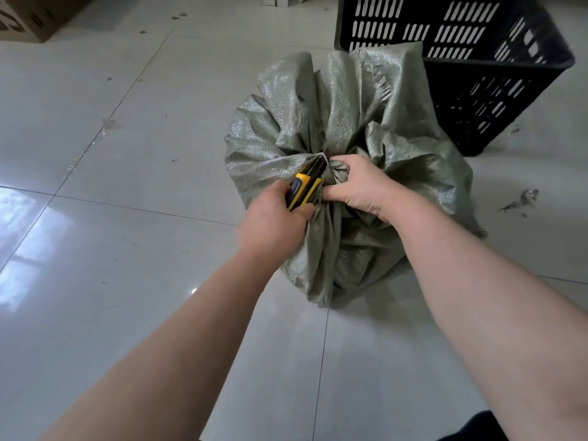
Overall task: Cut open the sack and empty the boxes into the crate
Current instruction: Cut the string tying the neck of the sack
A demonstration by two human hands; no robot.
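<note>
A grey-green woven sack (343, 122) stands on the tiled floor, its neck gathered and bound by a white tie (323, 158). My right hand (356, 186) grips the bunched neck just below the tie. My left hand (273, 221) grips a yellow and black utility knife (304, 187), whose tip lies against the tie. Behind the sack, at the upper right, stands a black slotted plastic crate (496, 74), touching the sack's far side. The sack hides its contents.
A cardboard box (25, 17) sits at the top left corner. Small scraps and a dark smudge (521, 200) lie on the glossy grey floor tiles (127, 249). White objects (276, 0) stand at the far top edge.
</note>
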